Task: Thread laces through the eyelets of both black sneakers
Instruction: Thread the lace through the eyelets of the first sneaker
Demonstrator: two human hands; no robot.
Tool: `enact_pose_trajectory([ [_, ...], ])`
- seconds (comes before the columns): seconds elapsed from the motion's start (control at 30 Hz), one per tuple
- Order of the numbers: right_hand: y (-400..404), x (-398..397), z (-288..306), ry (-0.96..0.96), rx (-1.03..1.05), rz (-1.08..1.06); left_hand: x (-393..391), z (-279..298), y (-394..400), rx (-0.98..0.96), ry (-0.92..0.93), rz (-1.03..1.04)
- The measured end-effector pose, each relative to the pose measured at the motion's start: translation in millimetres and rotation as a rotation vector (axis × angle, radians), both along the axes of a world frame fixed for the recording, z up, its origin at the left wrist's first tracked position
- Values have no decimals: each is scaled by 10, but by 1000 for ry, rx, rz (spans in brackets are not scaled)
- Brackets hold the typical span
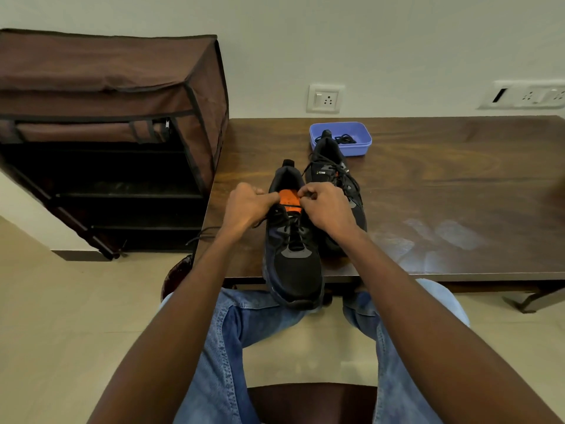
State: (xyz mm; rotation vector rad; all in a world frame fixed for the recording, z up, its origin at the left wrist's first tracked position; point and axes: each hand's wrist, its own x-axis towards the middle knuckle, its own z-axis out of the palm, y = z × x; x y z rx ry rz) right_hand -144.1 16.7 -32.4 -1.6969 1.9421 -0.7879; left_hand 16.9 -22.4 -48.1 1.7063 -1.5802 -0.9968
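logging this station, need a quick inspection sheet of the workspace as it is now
surface: dark wood table, smudged at right.
job's things: near sneaker overhangs the front edge, partly laced; far sneaker behind it, laced.
clutter: blue tray holding black laces.
grippers: left hand and right hand each pinch the lace at the upper eyelets.
cables: nothing seen.
surroundings: brown fabric rack at left; wall sockets.

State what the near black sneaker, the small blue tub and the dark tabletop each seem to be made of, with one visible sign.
Near black sneaker: apparently knitted mesh fabric, matte, with a fine weave on the toe.
Small blue tub: probably plastic, smooth, evenly coloured, with rounded moulded corners.
Dark tabletop: wood or wood-look laminate; grain lines under a glossy, reflective finish.
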Motion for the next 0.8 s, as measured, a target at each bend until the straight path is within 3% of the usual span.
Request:
enact_pose_trajectory([
  [0.13,1,33,-56,39,-2,21,115,-128,91,9,259,9],
  [0.27,-5,127,-137,91,-17,130,58,-246,152,-157,275,58],
  [0.43,-5,163,-155,107,-79,115,70,-232,185,-158,321,-42],
  [0.53,5,182,-119,-136,-32,-101,77,-218,185,-142,350,-41],
  [0.67,-9,103,-112,-783,98,-407,60,-211,201,-116,398,-34],
  [0.7,0,85,-108,-787,118,-405,53,-209,205,-115,402,-35],
  [0.8,-6,77,-112,-263,-67,-221,45,-191,226,-111,432,-22],
])
